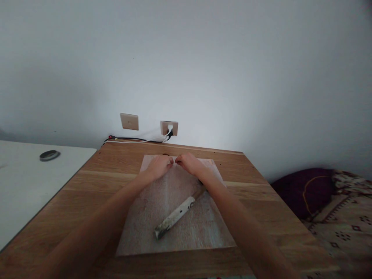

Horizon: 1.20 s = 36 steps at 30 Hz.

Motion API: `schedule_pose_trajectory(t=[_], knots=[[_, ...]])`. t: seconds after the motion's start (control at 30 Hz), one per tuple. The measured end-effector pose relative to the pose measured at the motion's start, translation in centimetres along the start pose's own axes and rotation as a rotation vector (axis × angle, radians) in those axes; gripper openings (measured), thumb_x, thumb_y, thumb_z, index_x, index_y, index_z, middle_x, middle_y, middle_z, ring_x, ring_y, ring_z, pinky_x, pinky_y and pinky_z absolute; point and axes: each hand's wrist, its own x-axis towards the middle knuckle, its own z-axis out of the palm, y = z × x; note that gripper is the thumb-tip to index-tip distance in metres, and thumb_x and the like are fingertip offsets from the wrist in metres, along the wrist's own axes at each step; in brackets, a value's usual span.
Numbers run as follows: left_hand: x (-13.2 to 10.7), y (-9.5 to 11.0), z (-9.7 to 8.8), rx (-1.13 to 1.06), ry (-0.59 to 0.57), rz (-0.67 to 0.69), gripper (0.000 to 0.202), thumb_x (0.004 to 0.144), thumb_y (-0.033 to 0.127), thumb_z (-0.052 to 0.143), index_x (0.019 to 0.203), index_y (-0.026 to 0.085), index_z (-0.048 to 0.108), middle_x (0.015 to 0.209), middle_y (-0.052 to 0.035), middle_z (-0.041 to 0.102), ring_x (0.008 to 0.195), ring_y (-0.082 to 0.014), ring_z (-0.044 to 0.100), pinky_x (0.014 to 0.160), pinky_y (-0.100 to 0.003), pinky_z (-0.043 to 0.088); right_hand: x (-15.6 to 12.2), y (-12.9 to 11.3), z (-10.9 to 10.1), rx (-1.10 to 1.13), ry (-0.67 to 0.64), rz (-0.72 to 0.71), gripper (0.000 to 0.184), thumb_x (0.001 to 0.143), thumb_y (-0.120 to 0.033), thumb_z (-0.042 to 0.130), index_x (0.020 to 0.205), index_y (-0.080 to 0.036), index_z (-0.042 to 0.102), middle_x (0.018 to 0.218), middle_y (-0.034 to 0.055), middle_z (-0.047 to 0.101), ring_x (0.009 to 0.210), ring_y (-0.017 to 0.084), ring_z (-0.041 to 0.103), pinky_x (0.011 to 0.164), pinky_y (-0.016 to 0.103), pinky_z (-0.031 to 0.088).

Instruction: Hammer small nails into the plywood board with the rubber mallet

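Observation:
A pale, whitish-stained board [174, 217] lies flat on the wooden table. My left hand [160, 166] is over its far edge, fingers curled and pressed together. Facing it, a small gap away, my right hand [188, 162] is also curled in a pinch. If anything is between the fingertips, it is too small to make out. A stick-like tool [176, 214] rests diagonally on the board, its near part white with dark marks and its farther part brown. My right forearm hides its far end. Just behind my left fingers, a small dark round thing [166, 154] shows partly.
The wooden table [250, 217] stands against the wall. White and black cables [136, 140] run along its back edge to a wall socket [169, 128]. At left, a white surface [26, 178] carries a round grey lid-like object [49, 155]. Purple fabric [302, 190] and patterned cloth [345, 217] lie at right.

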Motion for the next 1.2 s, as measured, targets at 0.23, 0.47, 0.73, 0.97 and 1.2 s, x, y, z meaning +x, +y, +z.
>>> schedule_pose_trajectory(t=[0.23,0.47,0.73,0.97,1.2], knots=[[1.8,0.9,0.8,-0.185,0.022,-0.062,0.029,0.077,0.024,0.072,0.058,0.024,0.05,0.074,-0.0078,0.065,0.094,-0.03,0.067,0.08,-0.035,0.05,-1.6,1.0,-3.2,0.102,0.224,0.038,0.025,0.102,-0.011,0.064,0.115,-0.015,0.086,0.118,0.015,0.084,0.113,0.027,0.077,0.102,0.032,0.053],[0.7,2.6,2.6,-0.724,-0.163,-0.209,0.033,0.09,0.046,0.049,0.066,0.024,0.045,0.06,0.0016,0.044,0.044,-0.0105,0.034,0.039,-0.021,0.027,-2.7,-1.3,-5.2,0.207,0.285,-0.018,0.024,0.099,-0.013,0.07,0.117,-0.018,0.086,0.111,0.0097,0.086,0.099,0.021,0.08,0.092,0.028,0.057],[-0.7,2.9,3.1,-0.807,-0.148,-0.185,0.032,0.091,0.045,0.05,0.068,0.026,0.038,0.061,0.0069,0.035,0.045,-0.0093,0.024,0.041,-0.022,0.02,-2.7,-1.8,-4.7,0.424,0.276,-0.117,0.022,0.098,-0.01,0.07,0.112,-0.017,0.086,0.106,0.0094,0.086,0.094,0.02,0.081,0.088,0.028,0.06],[-1.4,2.0,5.1,-0.469,-0.011,-0.059,0.032,0.092,0.036,0.061,0.064,0.022,0.058,0.065,0.0004,0.058,0.066,-0.0174,0.052,0.065,-0.029,0.041,-5.8,0.4,-3.8,0.417,0.414,-0.065,0.022,0.1,-0.017,0.071,0.118,-0.015,0.082,0.112,0.0119,0.082,0.092,0.019,0.079,0.088,0.031,0.062],[-4.0,1.6,3.7,-0.27,-0.064,0.098,0.045,0.1,0.052,0.044,0.09,0.021,0.074,0.101,-0.0087,0.079,0.102,-0.0271,0.069,0.101,-0.04,0.05,-10.1,3.0,-1.8,0.515,0.473,-0.027,0.022,0.1,-0.027,0.066,0.113,-0.02,0.082,0.113,0.011,0.08,0.088,0.021,0.08,0.082,0.034,0.066]])
